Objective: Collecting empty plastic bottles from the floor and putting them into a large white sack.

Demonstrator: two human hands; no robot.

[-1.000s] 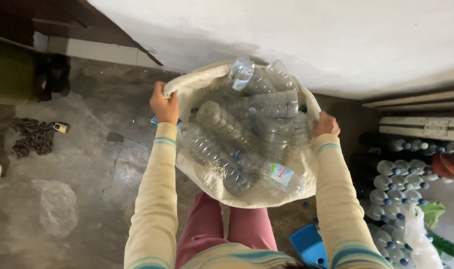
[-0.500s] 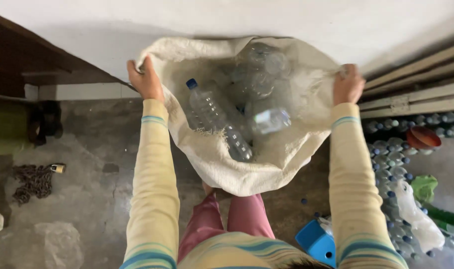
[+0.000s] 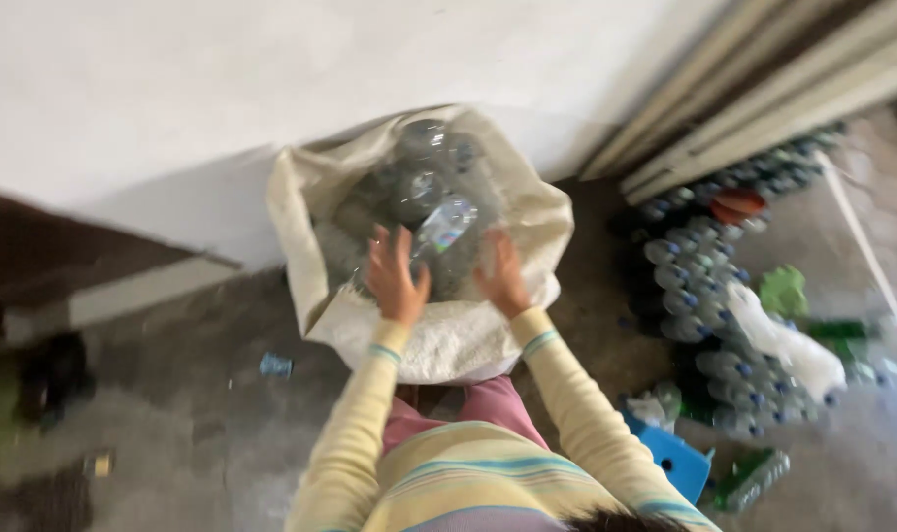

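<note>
A large white woven sack [image 3: 438, 340] stands open against the wall, filled with clear empty plastic bottles [image 3: 431, 187]. My left hand [image 3: 394, 276] and my right hand [image 3: 499, 274] hover over the sack's near rim, fingers spread, holding nothing. A clear bottle [image 3: 446, 223] lies between and just beyond the two hands, on top of the pile. The picture is blurred by motion, so I cannot tell whether the fingertips touch it.
Rows of capped bottles [image 3: 699, 296] lie on the floor to the right, with a white plastic bag [image 3: 788, 345], a green item [image 3: 783, 291] and a blue stool [image 3: 677, 455]. Pale boards [image 3: 764, 99] lean at upper right. A small blue piece [image 3: 276, 365] lies left.
Both hands have let go of the sack's rim and come together over its opening. The view has swung left and tilted, and the sack now rests lower.
</note>
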